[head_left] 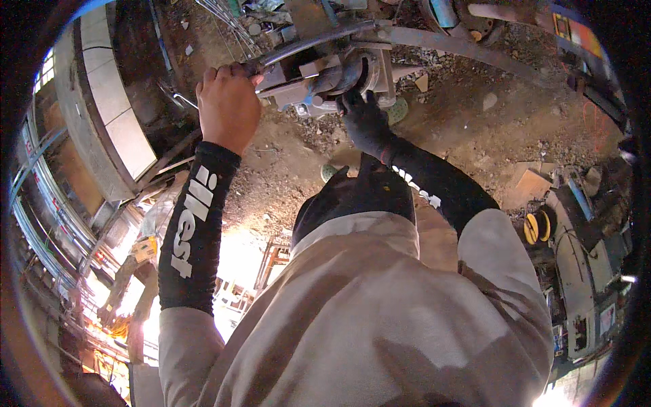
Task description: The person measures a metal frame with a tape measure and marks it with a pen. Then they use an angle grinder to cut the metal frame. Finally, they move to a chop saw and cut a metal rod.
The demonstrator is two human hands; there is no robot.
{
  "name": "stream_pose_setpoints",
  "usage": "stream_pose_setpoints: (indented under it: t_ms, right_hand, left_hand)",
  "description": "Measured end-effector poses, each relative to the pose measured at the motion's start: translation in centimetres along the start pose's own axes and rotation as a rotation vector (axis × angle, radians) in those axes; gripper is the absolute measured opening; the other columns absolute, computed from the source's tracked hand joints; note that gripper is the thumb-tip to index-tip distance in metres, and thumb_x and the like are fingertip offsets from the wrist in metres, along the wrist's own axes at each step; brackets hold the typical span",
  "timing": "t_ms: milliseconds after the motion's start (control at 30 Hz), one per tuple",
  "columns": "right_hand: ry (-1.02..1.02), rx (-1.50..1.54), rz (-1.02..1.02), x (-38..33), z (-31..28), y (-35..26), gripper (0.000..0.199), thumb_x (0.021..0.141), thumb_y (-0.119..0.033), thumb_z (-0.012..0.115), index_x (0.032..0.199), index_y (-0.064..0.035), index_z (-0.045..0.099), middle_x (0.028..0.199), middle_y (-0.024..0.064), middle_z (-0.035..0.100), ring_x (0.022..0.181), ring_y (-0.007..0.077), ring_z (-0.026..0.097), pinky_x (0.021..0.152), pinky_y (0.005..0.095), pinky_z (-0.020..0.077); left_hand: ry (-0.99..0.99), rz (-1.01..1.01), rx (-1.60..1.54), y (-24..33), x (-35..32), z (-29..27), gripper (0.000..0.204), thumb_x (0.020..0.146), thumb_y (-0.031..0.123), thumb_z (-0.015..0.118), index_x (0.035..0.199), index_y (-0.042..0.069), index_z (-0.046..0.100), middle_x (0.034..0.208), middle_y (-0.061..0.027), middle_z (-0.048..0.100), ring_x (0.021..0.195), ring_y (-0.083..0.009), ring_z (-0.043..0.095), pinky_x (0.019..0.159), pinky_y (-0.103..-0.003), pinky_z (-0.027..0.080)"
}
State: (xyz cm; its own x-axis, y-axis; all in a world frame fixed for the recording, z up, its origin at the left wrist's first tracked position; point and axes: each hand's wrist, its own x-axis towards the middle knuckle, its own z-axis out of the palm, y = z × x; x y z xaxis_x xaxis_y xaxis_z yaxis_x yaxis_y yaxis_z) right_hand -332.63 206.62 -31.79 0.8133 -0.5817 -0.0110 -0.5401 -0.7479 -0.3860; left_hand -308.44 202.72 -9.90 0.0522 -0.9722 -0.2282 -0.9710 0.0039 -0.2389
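Left hand, bare, is wrapped in a closed fist around the end of a long curved grey metal handle that sweeps away to the right across the far part of the view. Right hand, in a dark glove, is pressed up against a round grey metal fitting at the heart of a blocky grey metal assembly; the fingers curl onto its lower edge, though whether they truly pinch it or just steady it I cannot tell. Both hands sit close together, the assembly between and just beyond them, at the far centre of the scene.

Progress, as a judgement: the work looks mid-way, with the handle gripped and the fitting being held in place. Nothing shows it finished, and the assembly parts appear joined rather than laid apart.

Outward now: black sleeves with white lettering run back to a pale beige work jacket filling the near side. Under the assembly lies rough brown dirt ground strewn with stones and rubble. To the right, a yellow reel beside grey boxy equipment. To the left, a white tiled wall panel and bundled pipes, with bright glare near the lower left.
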Motion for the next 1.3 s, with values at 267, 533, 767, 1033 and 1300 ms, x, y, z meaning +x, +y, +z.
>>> stream_pose_setpoints:
  t_ms: [267,533,767,1033,1300]
  right_hand:
    - [-0.145,-0.033,0.078,2.0,1.1,-1.9,0.050,0.086,-0.016,0.056,0.135,-0.0059,0.059,0.132,0.0201,0.054,0.127,0.0388,0.047,0.102,0.0630,0.0364]
    - [0.022,0.005,0.370,2.9,4.1,-2.4,0.049,0.084,-0.014,0.057,0.133,-0.0095,0.061,0.140,0.0210,0.050,0.134,0.0374,0.044,0.110,0.0761,0.0214]
    - [0.132,0.202,0.439,2.4,4.6,-1.2,0.055,0.078,-0.008,0.060,0.132,-0.0064,0.060,0.144,0.0249,0.045,0.130,0.0442,0.044,0.103,0.0751,0.0278]
    - [-0.022,-0.104,-0.024,0.6,-1.9,7.2,0.057,0.073,-0.008,0.064,0.130,-0.0062,0.062,0.132,0.0182,0.058,0.099,0.0349,0.060,0.085,0.0448,0.0519]
    - [-0.448,-0.048,-0.113,3.5,-3.9,9.0,0.073,0.069,-0.004,0.065,0.140,-0.0072,0.053,0.134,0.0199,0.057,0.100,0.0341,0.061,0.081,0.0454,0.0540]
  left_hand:
    - [0.020,0.044,0.020,-0.1,-0.1,0.3,0.018,0.088,0.020,0.064,0.087,0.004,0.072,0.088,-0.0133,0.069,0.095,-0.0340,0.064,0.082,-0.048,0.050]
    - [0.087,-0.022,-0.046,0.7,0.1,0.7,0.022,0.089,0.026,0.064,0.081,0.009,0.075,0.087,-0.0126,0.071,0.096,-0.0337,0.065,0.082,-0.049,0.051]
    - [0.180,-0.007,-0.105,-0.1,0.1,1.8,0.030,0.089,0.034,0.066,0.078,0.008,0.075,0.087,-0.0129,0.072,0.096,-0.0345,0.065,0.080,-0.053,0.050]
    - [-0.448,-0.218,-1.187,8.3,-12.4,8.1,0.045,0.088,0.020,0.070,0.125,-0.002,0.057,0.116,-0.0215,0.063,0.099,-0.0437,0.065,0.078,-0.045,0.055]
    - [-0.315,-0.102,-0.760,15.7,-6.8,15.1,0.062,0.086,0.017,0.064,0.139,-0.010,0.044,0.135,-0.0293,0.050,0.102,-0.0418,0.067,0.084,-0.044,0.058]
